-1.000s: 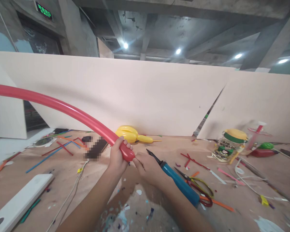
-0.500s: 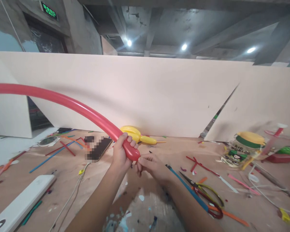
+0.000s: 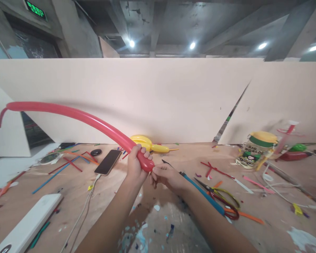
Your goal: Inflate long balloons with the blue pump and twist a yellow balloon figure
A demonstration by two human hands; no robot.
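Observation:
A long inflated red balloon point(image 3: 89, 121) arcs up to the left from my hands, and a thin uninflated tail hangs from its far end. My left hand point(image 3: 137, 162) is wrapped around it just above its near end. At that near end, the fingertips of my right hand point(image 3: 163, 175) pinch the balloon's tip; the knot or neck itself is hidden by my fingers. Behind my left hand lies a yellow twisted balloon point(image 3: 160, 148) on the table, partly covered by the red one.
A phone point(image 3: 108, 162) on a cable and a white oblong device point(image 3: 28, 221) lie to the left. Scissors point(image 3: 221, 196), a blue uninflated balloon point(image 3: 204, 193) and a lidded jar point(image 3: 256, 151) are on the right. A pale board point(image 3: 173, 98) stands behind. Scraps litter the table point(image 3: 94, 196).
My view has shifted slightly, bringing the red balloon's far end and its tail into sight. Both hands keep the same hold at the near end.

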